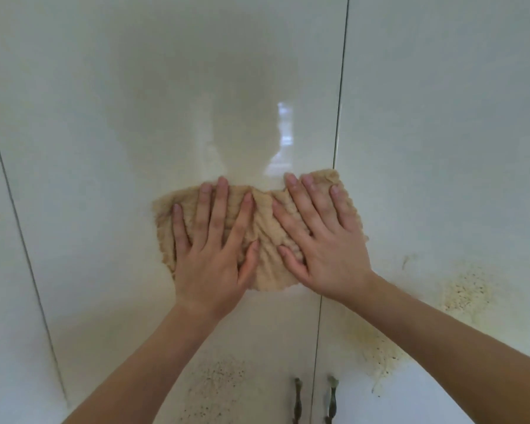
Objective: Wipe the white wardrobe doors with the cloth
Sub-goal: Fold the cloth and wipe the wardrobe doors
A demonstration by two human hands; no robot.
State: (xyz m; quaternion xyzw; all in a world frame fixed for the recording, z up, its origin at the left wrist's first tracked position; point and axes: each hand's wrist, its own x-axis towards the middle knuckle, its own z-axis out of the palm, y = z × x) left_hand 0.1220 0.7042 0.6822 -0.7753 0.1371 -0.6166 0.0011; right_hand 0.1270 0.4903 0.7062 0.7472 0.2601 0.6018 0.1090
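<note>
Both palms, left hand (pixel 210 258) & right hand (pixel 325 240), lie flat w/ fingers spread, gripping nothing, pinning cloth (pixel 263 240) to wardrobe door (pixel 135 117) for even pressure.

2 dark metal handles (pixel 315 399) & yellowish speckled stains (pixel 465 290) lower down.

A home: glossy white wardrobe doors (pixel 196 87) with ornate handles (pixel 298 399).

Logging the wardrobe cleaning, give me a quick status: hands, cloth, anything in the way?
Left hand and right hand flat, open, pressing beige cloth on the middle door. Yellowish speckled stains remain lower right. Nothing blocking.
</note>
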